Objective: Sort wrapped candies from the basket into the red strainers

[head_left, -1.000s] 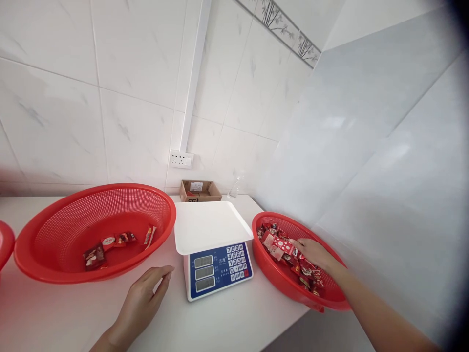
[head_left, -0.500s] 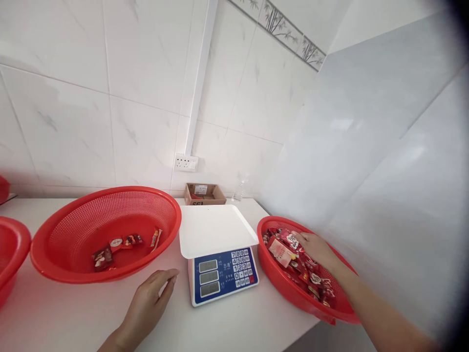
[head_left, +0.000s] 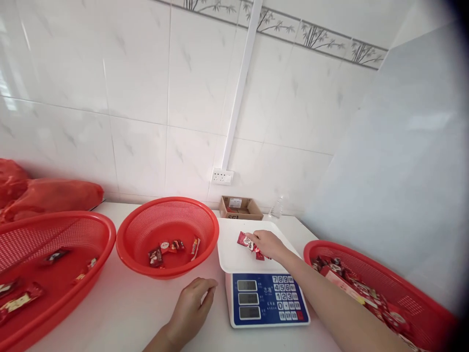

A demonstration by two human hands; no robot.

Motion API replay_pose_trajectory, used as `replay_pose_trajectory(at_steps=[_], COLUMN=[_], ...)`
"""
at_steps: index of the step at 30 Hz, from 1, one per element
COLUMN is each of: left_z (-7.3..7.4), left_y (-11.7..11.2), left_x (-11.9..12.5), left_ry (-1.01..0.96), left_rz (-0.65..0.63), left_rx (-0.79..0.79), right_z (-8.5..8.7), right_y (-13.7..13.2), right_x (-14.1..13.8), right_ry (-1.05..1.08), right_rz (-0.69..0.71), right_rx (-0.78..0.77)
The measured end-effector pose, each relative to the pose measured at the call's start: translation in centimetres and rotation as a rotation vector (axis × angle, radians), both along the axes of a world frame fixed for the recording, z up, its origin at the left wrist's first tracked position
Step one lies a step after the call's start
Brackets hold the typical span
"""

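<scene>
My right hand (head_left: 269, 244) is over the white weighing pan (head_left: 230, 261) of a digital scale (head_left: 269, 300), its fingers closed on small red wrapped snack packets (head_left: 249, 242). One packet with a white printed patch points left out of the grip; another red piece shows just below. How many I hold cannot be made out. My left hand (head_left: 192, 308) hovers over or rests on the white table left of the scale, fingers curled together with the thumb, nothing in them. At right, partly behind my forearm, a red basket (head_left: 315, 249) holds many similar packets.
A round red basket (head_left: 146, 215) left of the scale has several packets at its bottom. Another red basket (head_left: 106, 230) stands farther left, with red bags (head_left: 62, 195) behind it. Against the wall are a cardboard box (head_left: 242, 215), a clear plastic piece (head_left: 276, 208) and a socket (head_left: 222, 176).
My right hand has moved left from the right basket to above the scale pan, bringing red packets. The view has turned left, showing more of the left basket. My left hand stays beside the scale.
</scene>
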State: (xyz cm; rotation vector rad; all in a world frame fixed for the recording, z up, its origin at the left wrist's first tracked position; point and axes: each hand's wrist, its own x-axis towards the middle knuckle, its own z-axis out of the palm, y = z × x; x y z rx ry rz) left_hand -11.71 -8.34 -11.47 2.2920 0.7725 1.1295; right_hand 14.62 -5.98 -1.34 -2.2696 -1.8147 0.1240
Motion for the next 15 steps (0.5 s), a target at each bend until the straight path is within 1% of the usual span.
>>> replay_pose_trajectory(at_steps=[2, 5, 11, 15], left_z=[0.0, -0.1, -0.1, -0.1], left_y=[0.0, -0.1, -0.3, -0.2], left_x=[0.0, 0.1, 0.0, 0.1], left_ry=[-0.003, 0.005, 0.034, 0.057], left_rz=[0.005, 0.009, -0.007, -0.004], left_rx=[-0.008, -0.018, -0.01, -0.023], right_z=[-0.2, -0.4, -0.7, -0.3], right_y=[0.7, 1.1, 0.6, 0.3], right_x=[-0.1, 0.4, 1.0, 0.9], right_ry=[0.005, 0.058, 0.111, 0.127], right_rz=[-0.023, -0.048, 0.02, -0.01], right_rx=[0.013, 0.033, 0.01, -0.005])
